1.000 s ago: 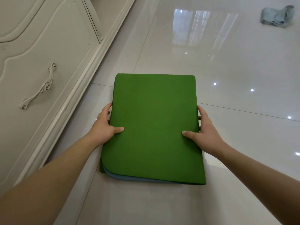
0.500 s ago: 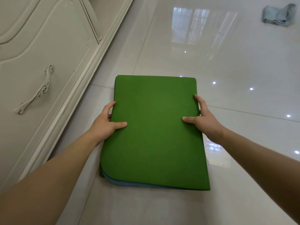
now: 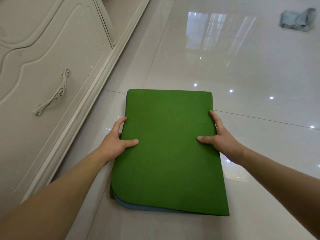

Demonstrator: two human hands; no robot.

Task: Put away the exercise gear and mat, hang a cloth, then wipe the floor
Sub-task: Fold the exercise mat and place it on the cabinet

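Head view: folded green mat (image 3: 169,153) at centre frame, long axis running from bottom of frame toward top. Fold at far end, rounded corner with blue layer showing at lower left. My left hand (image 3: 113,142) grips left edge and my right hand (image 3: 220,137) grips right edge, with thumbs flat on top and fingers curled round sides.

Cabinet (image 3: 43,66) at left, doors closed, contents hidden. Pale blue cloth (image 3: 296,19) lies on floor (image 3: 242,75), upper right.

Versus a second ago: mat lower in frame, right hand further up its edge.
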